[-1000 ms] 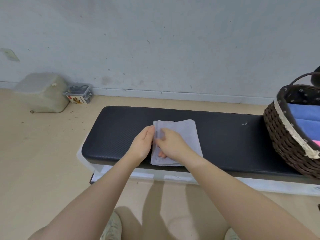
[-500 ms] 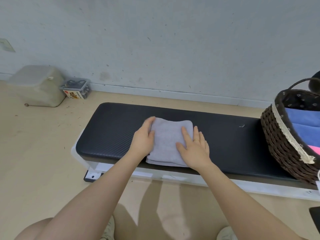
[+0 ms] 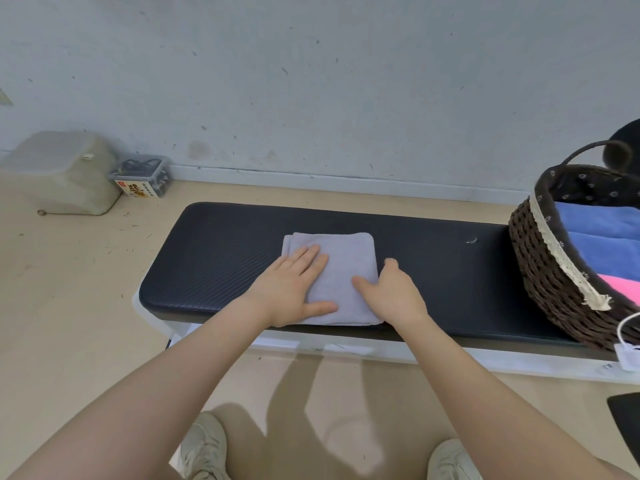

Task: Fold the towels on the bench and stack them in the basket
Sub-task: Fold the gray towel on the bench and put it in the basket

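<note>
- grey towel (image 3: 341, 268) lies folded into a small square on the desk (image 3: 221, 258), well left of the basket (image 3: 540, 271), close to the desk's near edge.
- left hand (image 3: 287, 289) rests flat on the towel's left half, fingers (image 3: 311, 259) straight and spread a little, thumb along the near edge. pressing, not gripping.
- right hand (image 3: 398, 292) sits at the towel's right edge, thumb on top of the cloth, the other fingers curled down past the edge. looks like the start of a pinch on that side; can't tell whether they are under the fold.
- handling, my read: light, soft, limp. several layers, so it will sag and fan open if lifted by one corner. low slip on the textured desk pad.
- where to hold: clamp the whole stack at opposite sides, thumbs on top and fingers under, or slide one palm beneath. keep it level.
- basket stands at the desk's right end with blue and pink towels (image 3: 599, 233) already stacked inside. its rim and arched handle (image 3: 585, 150) sit higher than the towel, so the carry has to clear the rim and stay away from the handle.
- between towel and basket: bare desk pad with one small scuff, nothing in the way.
- far left of the basket, on the floor by the wall: a beige container (image 3: 62, 171) and a small clear box (image 3: 142, 176). not relevant to the path.
</note>
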